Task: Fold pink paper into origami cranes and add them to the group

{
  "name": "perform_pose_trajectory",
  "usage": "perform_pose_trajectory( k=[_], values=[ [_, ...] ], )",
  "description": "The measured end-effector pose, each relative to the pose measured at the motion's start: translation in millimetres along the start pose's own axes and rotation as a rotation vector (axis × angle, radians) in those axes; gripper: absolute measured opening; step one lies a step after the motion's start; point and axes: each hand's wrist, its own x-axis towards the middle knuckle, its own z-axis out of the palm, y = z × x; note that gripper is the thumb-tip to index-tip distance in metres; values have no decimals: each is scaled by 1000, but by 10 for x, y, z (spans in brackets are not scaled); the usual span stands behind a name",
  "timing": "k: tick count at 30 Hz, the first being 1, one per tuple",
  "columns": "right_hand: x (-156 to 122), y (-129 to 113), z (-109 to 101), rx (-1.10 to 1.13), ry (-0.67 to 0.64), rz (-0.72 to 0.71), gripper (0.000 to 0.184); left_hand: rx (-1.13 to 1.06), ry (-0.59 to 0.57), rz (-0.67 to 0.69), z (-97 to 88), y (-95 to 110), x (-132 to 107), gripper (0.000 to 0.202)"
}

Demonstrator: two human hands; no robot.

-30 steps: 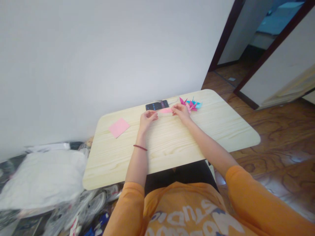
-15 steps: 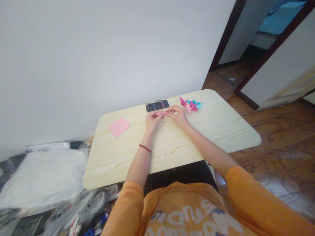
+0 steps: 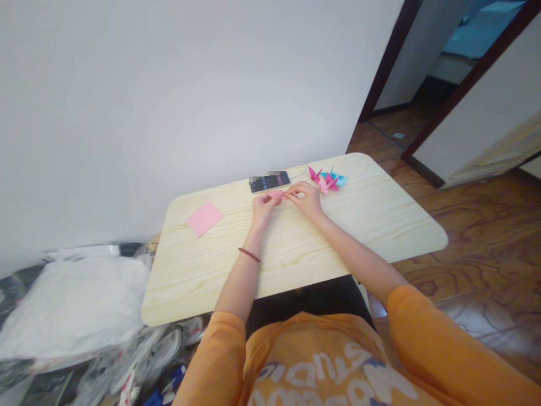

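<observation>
Left hand (image 3: 262,207) and right hand (image 3: 306,200) have closed on pink paper (image 3: 275,193).
</observation>
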Motion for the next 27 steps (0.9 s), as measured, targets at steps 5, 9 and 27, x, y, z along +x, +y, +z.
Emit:
perform_pose_trajectory(
  k=[5, 9, 27],
  values=[
    [32, -36, -23, -85, -66, 28, 9, -16, -12, -3, -11, -31, 9, 31],
    [51, -21, -35, -148, -107, 50, 8, -5, -45, -3, -10, -4, 3, 32],
    [21, -37, 0, -156, -138, -19, 9, 27, 99, 63, 41, -32, -16, 41]
  ],
)
